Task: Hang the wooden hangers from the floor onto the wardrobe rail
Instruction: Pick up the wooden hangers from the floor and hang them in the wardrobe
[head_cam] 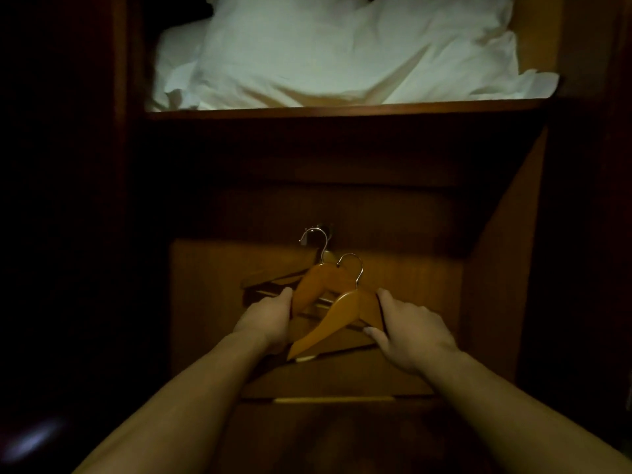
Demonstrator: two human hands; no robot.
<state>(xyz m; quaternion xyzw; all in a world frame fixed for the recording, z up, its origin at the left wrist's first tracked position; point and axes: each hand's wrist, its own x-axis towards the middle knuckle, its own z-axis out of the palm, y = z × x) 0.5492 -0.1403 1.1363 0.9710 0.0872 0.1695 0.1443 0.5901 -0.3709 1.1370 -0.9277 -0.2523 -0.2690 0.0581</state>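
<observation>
Gripping one hanger each, the left hand (270, 319) held the far hanger (313, 285), the right hand (410, 331) the near hanger (337, 318); both pointed far, upward.

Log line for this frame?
left hand: holds rear hanger | right hand: holds front hanger | shelf: white bedding

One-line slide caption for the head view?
Head view: left hand and right hand grip two light-brown wooden hangers with metal hooks inside a wooden wardrobe, below a shelf of white bedding.
</observation>
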